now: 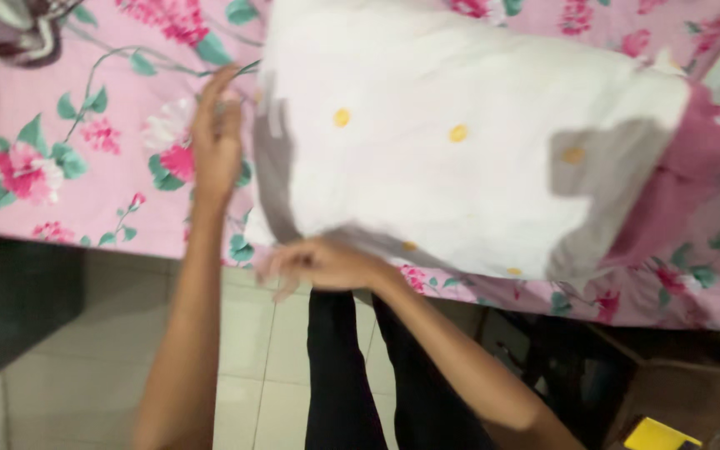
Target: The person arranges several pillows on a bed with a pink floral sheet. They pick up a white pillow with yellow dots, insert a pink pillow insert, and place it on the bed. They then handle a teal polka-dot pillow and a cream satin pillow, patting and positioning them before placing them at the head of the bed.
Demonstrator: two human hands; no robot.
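At the far left a dark bundle of cloth point(6, 29) lies on the pink flowered bedsheet point(85, 167), well apart from the hands. The left hand point(217, 137) reaches up over the sheet, its fingers closed in a pinching grip on the upper left corner of the white pillow point(460, 158); motion blur hides exactly how much fabric it has. Just below and to the right of that grip, the right hand point(318, 262) is closed on the pillow's lower left edge at the rim of the bed, knuckles up. The pillow, white with small yellow dots, spreads away to the right of both grips, resting on the bed and partly lifted at the held end. To handle it well, I judge both grips should take cover and filling together, stay level with each other, and pull evenly so the cover does not bunch. Below the hands are a tiled floor point(127, 375) and the person's dark trousers point(343, 383); a yellow object point(660, 435) sits at the lower right.
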